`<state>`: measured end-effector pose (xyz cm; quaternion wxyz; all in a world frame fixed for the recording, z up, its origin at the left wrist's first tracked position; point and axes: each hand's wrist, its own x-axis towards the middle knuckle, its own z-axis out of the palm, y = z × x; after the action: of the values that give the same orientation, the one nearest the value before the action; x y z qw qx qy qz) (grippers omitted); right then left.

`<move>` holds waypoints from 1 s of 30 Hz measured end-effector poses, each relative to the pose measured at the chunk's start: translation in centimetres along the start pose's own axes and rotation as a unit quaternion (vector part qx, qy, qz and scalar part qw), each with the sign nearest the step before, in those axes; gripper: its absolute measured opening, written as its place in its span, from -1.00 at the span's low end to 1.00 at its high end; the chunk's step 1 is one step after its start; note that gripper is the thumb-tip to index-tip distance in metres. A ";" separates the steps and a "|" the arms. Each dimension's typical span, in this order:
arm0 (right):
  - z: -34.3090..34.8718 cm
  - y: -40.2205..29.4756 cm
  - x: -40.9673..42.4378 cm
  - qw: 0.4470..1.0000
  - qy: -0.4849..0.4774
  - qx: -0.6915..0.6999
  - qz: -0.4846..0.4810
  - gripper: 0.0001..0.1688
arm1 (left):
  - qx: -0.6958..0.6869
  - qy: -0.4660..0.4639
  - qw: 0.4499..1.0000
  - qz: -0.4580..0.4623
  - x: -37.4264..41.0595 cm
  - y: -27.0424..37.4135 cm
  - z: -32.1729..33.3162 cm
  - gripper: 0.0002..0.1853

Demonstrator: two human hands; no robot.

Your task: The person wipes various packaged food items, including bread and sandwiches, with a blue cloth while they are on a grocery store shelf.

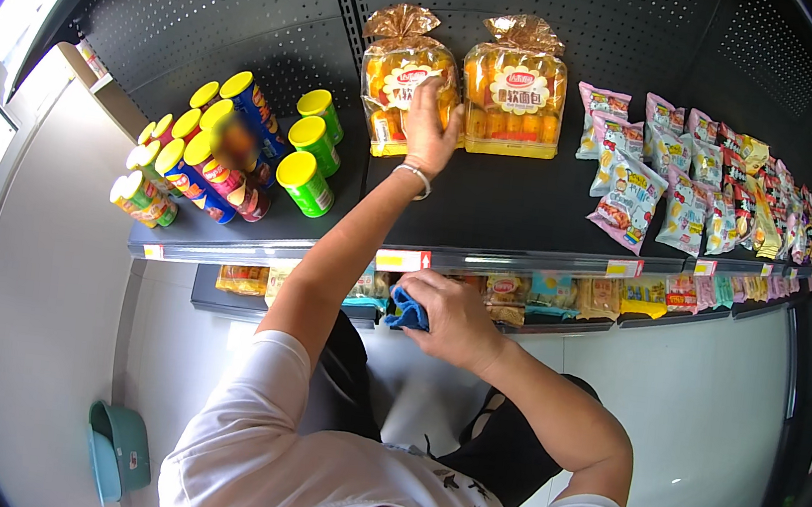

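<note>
My left hand (431, 130), with a bracelet at the wrist, reaches over the black shelf (487, 203). Its spread fingers lie over the front of a clear bag of bread rolls (394, 76) with a gathered bronze top; whether they press on it is hard to tell. A matching bread bag (517, 101) stands just to the right against the perforated back panel. Nearer my body, my right hand (448, 315) is closed around a bunched blue cloth (408, 309), in front of the shelf's price-tag edge.
Chip canisters with yellow lids (297, 170) stand in rows at the left. Small snack packets (630, 200) fill the shelf's right part. Packaged breads (506, 295) lie on a lower shelf under the front edge. Teal plastic basins (136, 448) are on the floor at lower left.
</note>
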<state>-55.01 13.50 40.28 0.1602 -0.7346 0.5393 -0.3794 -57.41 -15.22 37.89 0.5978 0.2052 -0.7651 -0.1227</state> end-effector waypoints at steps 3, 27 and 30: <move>0.1 -0.2 0.2 1.000 0.008 -0.003 -0.028 -0.43 | -0.024 -0.043 0.996 -0.071 0.4 -0.8 3.6 -0.35; -2.3 0.1 -1.3 0.999 -0.011 -0.049 0.005 -0.50 | -0.415 -0.157 0.760 -0.474 2.6 2.8 9.2 -0.55; -2.0 0.1 -1.1 0.996 -0.050 -0.075 0.014 -0.49 | -0.536 -0.199 0.624 -0.533 2.4 4.2 4.8 -0.60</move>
<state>-56.70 14.79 41.13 0.1369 -0.7551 0.5676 -0.2982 -63.19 -12.89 40.61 0.2655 0.1913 -0.4208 -0.8461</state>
